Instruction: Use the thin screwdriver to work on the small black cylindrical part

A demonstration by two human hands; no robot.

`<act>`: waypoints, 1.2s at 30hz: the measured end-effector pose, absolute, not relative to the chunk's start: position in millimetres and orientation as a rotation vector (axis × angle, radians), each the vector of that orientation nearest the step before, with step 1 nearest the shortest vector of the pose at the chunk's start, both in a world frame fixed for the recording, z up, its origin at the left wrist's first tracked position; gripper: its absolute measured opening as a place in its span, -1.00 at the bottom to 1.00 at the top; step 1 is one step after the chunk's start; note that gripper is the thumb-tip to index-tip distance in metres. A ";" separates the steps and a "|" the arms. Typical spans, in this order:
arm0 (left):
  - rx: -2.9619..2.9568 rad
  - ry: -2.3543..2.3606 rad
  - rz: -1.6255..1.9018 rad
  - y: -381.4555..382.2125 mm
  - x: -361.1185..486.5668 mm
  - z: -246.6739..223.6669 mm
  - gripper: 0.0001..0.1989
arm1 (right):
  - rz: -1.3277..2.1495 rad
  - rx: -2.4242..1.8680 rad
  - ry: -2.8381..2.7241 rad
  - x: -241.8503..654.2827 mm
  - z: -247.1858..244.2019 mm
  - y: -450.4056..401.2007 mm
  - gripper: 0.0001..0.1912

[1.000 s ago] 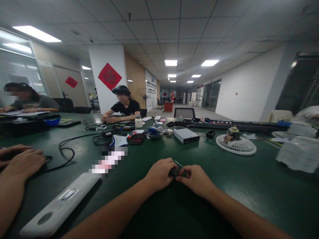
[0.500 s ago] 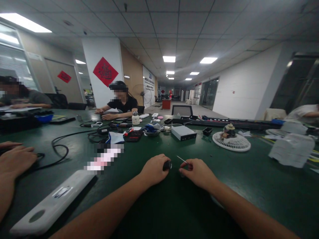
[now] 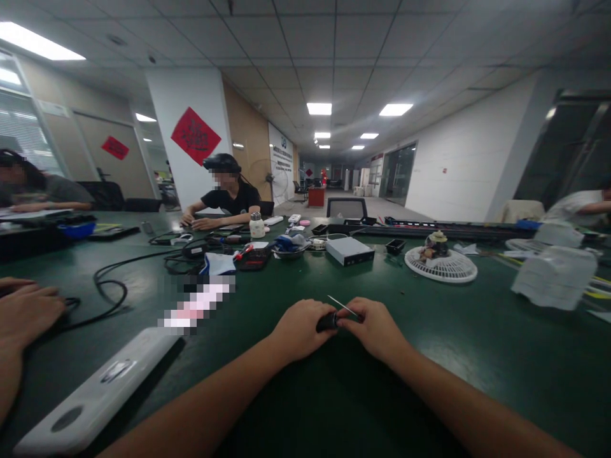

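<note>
My left hand (image 3: 300, 329) is closed around a short black cylinder (image 3: 326, 322), whose right end points toward my other hand. Between the fingers of my right hand (image 3: 377, 327) is a thin metal rod (image 3: 340, 305), sloping up to the left. Its far end sticks out above the black cylinder; the other end is hidden in the fingers. The right thumb and fingertips touch or nearly touch the cylinder's end, and something small pinched there cannot be made out. Both hands are just above the green table (image 3: 286, 407).
A long white panel (image 3: 95, 394) lies at left, beside another person's hand (image 3: 35, 312) and a black cable (image 3: 114, 308). Farther back are a boxy silver drive (image 3: 348, 250), a white fan grille with motor (image 3: 442, 267) and a white plastic housing (image 3: 554, 280). A person (image 3: 229, 203) sits opposite.
My hands have come together: the right moved left with the rod, its fingertips now at the end of the black cylinder. More of the cylinder shows. The view shifted slightly.
</note>
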State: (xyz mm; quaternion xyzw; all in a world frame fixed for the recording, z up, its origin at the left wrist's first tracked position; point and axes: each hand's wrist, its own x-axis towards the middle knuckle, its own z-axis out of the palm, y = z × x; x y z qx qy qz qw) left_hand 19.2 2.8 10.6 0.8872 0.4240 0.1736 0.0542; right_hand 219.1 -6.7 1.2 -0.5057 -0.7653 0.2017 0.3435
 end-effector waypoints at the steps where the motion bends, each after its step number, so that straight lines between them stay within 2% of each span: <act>1: 2.690 1.285 0.528 2.0 20.1 11.1 -0.69 | 0.508 -1.315 -1.969 218.5 1.0 -7.4 -0.87; 10: 2.733 1.232 0.508 0.1 20.9 12.3 -0.69 | 0.529 -1.379 -1.911 215.8 1.8 -7.7 -0.91; 17: 2.692 1.245 0.636 4.8 19.8 10.2 -0.80 | 0.692 -1.368 -1.885 216.6 -8.9 3.5 -0.66; 24: 2.496 1.554 0.802 14.2 8.5 10.6 -0.89 | 0.580 -1.268 -2.034 226.6 8.7 -10.9 -0.83; 36: 2.528 1.568 0.736 11.5 14.4 9.8 -0.83 | 0.568 -1.240 -2.159 220.3 10.0 -15.1 -0.76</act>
